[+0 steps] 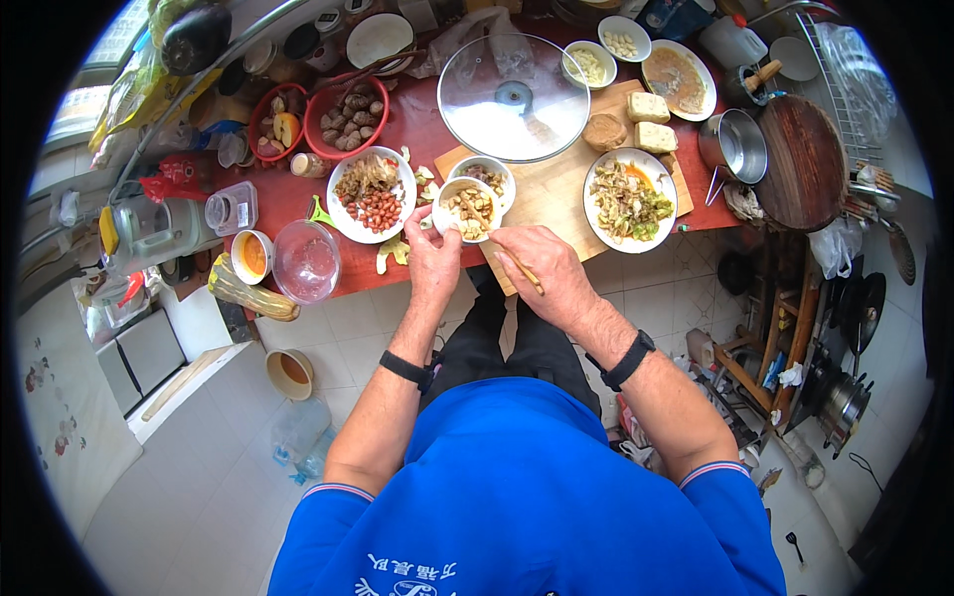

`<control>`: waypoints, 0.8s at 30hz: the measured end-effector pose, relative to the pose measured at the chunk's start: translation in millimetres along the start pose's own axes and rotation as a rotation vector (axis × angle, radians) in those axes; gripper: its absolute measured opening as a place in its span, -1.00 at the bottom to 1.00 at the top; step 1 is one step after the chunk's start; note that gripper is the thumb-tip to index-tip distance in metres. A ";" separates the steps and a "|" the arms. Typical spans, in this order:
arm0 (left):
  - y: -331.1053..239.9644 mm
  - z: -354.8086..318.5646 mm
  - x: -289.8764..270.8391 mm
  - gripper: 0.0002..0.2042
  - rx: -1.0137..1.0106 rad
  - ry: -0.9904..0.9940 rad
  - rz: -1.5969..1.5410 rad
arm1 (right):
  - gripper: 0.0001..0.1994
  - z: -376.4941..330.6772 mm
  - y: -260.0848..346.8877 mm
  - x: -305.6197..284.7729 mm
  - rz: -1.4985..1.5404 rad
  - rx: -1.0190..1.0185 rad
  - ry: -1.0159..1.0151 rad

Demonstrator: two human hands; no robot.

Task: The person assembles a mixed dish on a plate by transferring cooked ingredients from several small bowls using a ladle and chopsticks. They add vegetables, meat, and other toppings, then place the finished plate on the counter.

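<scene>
Head view: stirring at the table [328,283].
Left hand [434,260]: clamped on bowl [467,210] rim; keep it steady.
Right hand [542,266]: closed around chopsticks [517,263]; tips stay inside, stir gently.

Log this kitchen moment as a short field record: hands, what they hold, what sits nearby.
left hand: grips the rim of a small white bowl of pale food pieces
right hand: holds chopsticks, tips in that bowl
surface: red counter, wooden cutting board under the bowl's right side
left of bowl: white plate of peanuts
right of bowl: plate of mixed vegetables
behind: glass lid
</scene>
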State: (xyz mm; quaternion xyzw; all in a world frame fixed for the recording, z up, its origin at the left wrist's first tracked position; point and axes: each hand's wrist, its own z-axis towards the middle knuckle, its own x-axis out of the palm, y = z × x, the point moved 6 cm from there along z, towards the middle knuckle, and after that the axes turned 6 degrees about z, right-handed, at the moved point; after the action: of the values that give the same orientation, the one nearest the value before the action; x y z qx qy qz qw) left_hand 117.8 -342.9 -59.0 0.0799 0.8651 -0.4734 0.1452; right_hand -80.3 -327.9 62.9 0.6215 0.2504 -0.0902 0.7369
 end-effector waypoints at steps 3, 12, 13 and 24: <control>1.2 1.8 -2.4 -0.43 -0.010 -0.024 0.010 | -0.76 -0.6 0.5 -2.1 -0.035 -0.001 0.008; 1.8 2.2 -6.9 -0.43 -0.020 -0.037 0.059 | -0.78 -4.0 4.8 -9.4 -0.088 -0.026 0.012; 2.5 2.3 -6.5 -0.43 -0.023 -0.038 0.063 | -0.77 -5.0 5.0 -10.6 -0.090 -0.028 0.014; -2.9 0.7 -5.7 -0.44 -0.010 -0.051 0.118 | -0.73 -11.1 4.8 -22.4 -0.098 -0.005 -0.027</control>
State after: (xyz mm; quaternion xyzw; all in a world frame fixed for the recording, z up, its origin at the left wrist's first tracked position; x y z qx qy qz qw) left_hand 122.5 -345.0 -55.2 0.1178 0.8572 -0.4617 0.1954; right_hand -100.2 -320.2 76.8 0.6053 0.2711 -0.1340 0.7363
